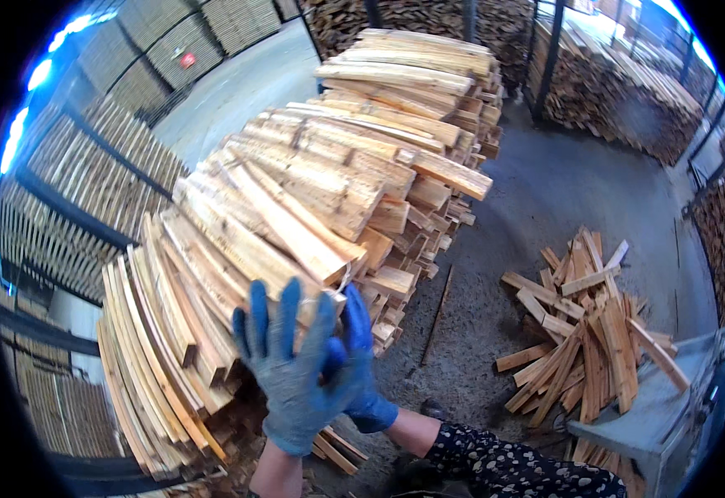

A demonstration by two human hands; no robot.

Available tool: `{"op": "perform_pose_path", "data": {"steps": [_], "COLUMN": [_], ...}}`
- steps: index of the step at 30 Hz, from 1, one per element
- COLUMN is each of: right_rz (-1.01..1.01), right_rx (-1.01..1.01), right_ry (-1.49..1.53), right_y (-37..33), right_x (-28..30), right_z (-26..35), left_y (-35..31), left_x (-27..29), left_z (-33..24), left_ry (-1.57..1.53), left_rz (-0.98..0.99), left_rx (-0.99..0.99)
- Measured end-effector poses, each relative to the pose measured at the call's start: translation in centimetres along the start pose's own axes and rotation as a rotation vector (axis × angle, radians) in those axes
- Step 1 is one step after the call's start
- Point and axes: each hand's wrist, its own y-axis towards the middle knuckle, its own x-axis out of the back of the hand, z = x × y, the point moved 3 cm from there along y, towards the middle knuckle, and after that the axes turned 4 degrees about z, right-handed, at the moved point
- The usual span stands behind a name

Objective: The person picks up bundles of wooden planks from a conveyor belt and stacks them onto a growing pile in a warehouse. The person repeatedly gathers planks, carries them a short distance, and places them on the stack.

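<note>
My left hand [298, 378], in a grey glove with blue fingertips, is raised in front of the board ends. Its fingers point upward and are spread; nothing is between them. Partly behind it is my right hand [366, 388], in a similar blue glove, with its fingers stretched up beside the end of a board [317, 259]. Whether they touch that board I cannot tell, since the left hand covers part of the right. Both hands are at the near side of a big stack of pale wooden boards [275, 195], whose ends stick out unevenly.
On the floor at right lies a loose heap of boards [591, 328], beside a grey metal stand [669, 415]. A thin stick [439, 315] lies on the concrete. Slatted wood stacks [72, 199] in dark frames stand at left; more piled wood [611, 108] is at the back right.
</note>
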Motion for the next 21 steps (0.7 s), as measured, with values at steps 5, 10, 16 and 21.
{"op": "perform_pose_path", "data": {"steps": [5, 10, 16, 21], "right_rz": [-0.134, -0.116, 0.189, 0.237], "right_rx": [0.083, 0.288, -0.048, -1.281], "right_ry": [0.196, -0.114, -0.416, -1.065], "right_y": [2.3, 2.8, -15.3, -50.9], "right_x": [-1.3, 0.0, 18.1, 38.6], "right_z": [-4.4, -3.3, -5.3, -1.4], "left_y": [1.3, 1.6, 0.9, 1.4], "left_x": [-3.2, -5.8, -8.0, -5.8], "left_z": [2.5, 6.0, 6.2, 6.4], "left_ry": [0.13, 0.039, 0.115, 0.203], "left_rz": [-0.005, -0.089, -0.002, 0.054], "left_rx": [-0.059, -0.091, -0.127, -0.125]}}
